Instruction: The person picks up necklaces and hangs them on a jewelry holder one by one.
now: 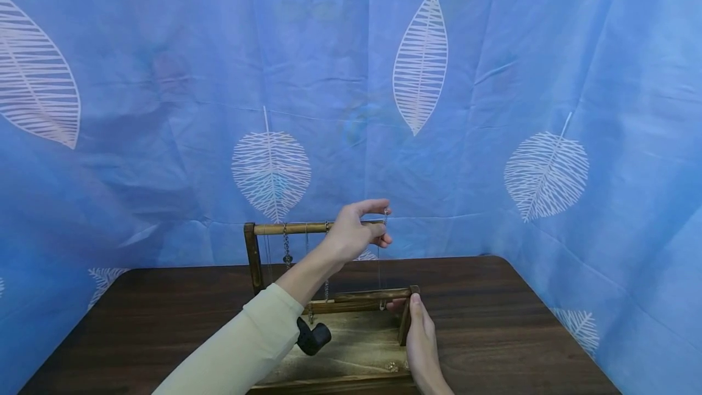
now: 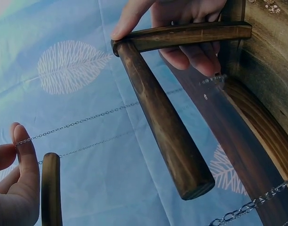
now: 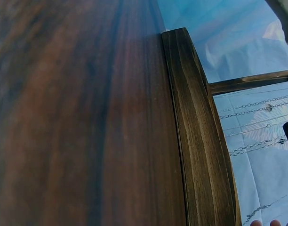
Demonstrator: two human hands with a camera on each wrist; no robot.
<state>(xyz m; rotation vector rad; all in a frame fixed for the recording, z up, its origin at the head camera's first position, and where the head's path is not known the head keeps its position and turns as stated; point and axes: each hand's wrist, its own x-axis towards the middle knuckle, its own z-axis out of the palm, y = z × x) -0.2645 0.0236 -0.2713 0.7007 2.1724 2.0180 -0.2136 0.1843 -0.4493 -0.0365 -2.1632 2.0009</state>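
Observation:
A wooden jewelry stand (image 1: 290, 228) has a high back bar and a lower front bar, with several chain necklaces hanging from it. My left hand (image 1: 353, 233) is at the right end of the high bar. Its fingers pinch a thin silver chain necklace (image 2: 83, 121), whose two strands run taut past the lower bar (image 2: 163, 117) in the left wrist view. The right hand (image 1: 422, 337) grips the short right upright (image 1: 404, 322) of the lower bar, thumb near its top. In the right wrist view only its fingertips (image 3: 264, 223) show.
The stand's tray base (image 1: 351, 337) lies on a dark wood table (image 1: 493, 328), with small jewelry (image 1: 392, 366) at its front right. A thicker chain (image 1: 286, 242) hangs left of my forearm. Behind hangs a blue leaf-patterned cloth (image 1: 340, 78).

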